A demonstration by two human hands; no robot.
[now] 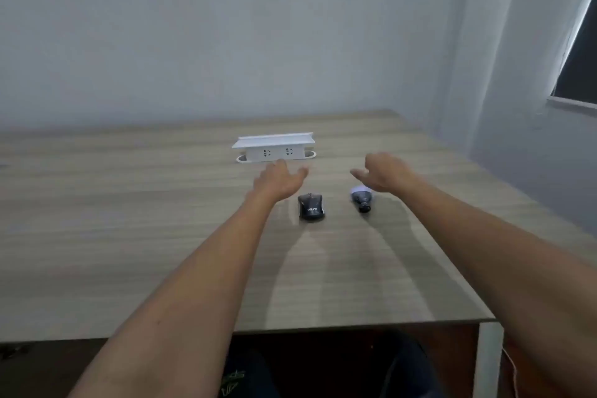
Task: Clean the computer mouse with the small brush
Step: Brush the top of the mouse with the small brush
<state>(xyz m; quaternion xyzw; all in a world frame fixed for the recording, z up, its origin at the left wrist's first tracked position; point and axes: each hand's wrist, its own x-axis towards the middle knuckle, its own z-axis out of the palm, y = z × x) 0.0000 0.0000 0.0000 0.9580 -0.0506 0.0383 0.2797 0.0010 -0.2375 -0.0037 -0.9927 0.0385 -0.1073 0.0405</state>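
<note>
A dark grey computer mouse (311,207) lies on the wooden table (129,220), near its middle. To its right lies the small brush (362,200), with a dark handle toward me and pale bristles partly hidden under my right hand. My left hand (280,181) hovers just left of and beyond the mouse, fingers apart, holding nothing. My right hand (384,174) hangs over the brush's far end, fingers spread and empty. Both forearms reach out across the table.
A white pop-up socket box (274,148) stands raised from the table just beyond my hands. The table's near edge (355,325) and right corner lie close to my body. A wall stands behind, and a window (581,58) at the right.
</note>
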